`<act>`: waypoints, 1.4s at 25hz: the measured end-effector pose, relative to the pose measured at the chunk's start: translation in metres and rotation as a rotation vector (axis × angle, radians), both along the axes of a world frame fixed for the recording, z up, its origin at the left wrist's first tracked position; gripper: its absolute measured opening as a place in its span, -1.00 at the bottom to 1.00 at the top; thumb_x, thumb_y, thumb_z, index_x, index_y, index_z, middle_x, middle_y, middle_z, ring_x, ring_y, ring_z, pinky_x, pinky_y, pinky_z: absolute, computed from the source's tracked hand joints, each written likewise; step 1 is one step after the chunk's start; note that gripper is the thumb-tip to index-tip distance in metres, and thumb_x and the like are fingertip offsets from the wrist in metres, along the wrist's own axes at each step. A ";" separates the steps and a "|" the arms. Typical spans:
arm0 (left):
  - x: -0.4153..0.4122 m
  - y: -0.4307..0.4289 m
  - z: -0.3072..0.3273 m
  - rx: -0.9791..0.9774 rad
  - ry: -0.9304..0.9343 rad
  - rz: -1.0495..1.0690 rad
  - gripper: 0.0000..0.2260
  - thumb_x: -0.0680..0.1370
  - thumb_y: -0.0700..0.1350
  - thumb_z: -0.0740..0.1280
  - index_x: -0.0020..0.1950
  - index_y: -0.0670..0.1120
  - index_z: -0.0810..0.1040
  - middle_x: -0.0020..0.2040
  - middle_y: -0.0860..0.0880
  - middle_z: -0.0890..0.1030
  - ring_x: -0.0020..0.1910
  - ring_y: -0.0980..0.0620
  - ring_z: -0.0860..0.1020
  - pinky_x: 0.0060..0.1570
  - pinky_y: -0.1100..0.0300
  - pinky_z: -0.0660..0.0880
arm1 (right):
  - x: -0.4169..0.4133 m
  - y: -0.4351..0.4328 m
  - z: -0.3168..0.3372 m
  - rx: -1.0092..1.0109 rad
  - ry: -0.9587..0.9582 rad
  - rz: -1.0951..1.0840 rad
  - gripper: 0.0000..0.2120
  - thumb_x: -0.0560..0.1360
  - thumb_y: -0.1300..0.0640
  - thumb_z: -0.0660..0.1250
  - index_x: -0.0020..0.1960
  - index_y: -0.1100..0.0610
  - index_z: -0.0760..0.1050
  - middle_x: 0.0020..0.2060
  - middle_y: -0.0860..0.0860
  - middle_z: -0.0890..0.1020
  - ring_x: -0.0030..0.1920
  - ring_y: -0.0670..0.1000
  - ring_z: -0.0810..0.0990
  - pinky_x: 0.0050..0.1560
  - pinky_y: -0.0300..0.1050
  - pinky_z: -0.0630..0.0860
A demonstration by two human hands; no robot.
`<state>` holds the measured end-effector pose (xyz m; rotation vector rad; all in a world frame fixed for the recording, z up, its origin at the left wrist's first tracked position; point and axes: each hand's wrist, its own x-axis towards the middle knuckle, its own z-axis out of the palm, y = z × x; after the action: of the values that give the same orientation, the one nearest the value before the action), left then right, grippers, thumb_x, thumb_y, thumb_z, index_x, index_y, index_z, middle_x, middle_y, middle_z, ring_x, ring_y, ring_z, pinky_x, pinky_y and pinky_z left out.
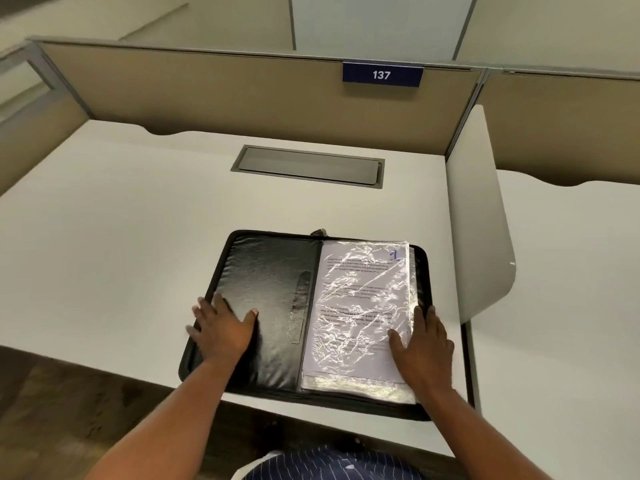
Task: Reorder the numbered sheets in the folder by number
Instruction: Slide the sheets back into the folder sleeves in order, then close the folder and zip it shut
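A black zip folder lies open on the white desk, its near edge hanging a little over the desk's front. Its right half holds a stack of printed sheets in crinkled clear sleeves; the top sheet carries a blue handwritten "1" at its upper right corner. My left hand lies flat with spread fingers on the folder's black left flap. My right hand rests on the lower right edge of the sleeved stack, thumb on the top sheet and fingers along the stack's side. The lower sheets' numbers are hidden.
A grey cable hatch is set into the desk behind the folder. A white divider panel stands close to the folder's right side. Beige partitions with a blue "137" sign close off the back.
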<state>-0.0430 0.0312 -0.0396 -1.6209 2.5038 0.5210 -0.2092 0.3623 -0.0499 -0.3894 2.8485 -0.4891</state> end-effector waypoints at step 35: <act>-0.067 0.039 0.108 0.586 0.653 -1.031 -0.42 0.65 0.22 0.16 0.62 0.30 -0.03 0.65 0.21 -0.08 0.61 0.24 -0.13 0.60 0.00 -0.01 | 0.049 -0.145 0.172 -0.666 -0.114 -0.054 -0.45 0.68 0.19 0.23 0.62 -0.07 0.22 0.56 -0.17 0.31 0.54 -0.15 0.28 0.41 -0.37 0.18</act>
<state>-0.1098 0.0701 0.0688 0.1375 2.6935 1.5248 -0.1604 0.2169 0.1224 -0.3715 2.5183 -1.4224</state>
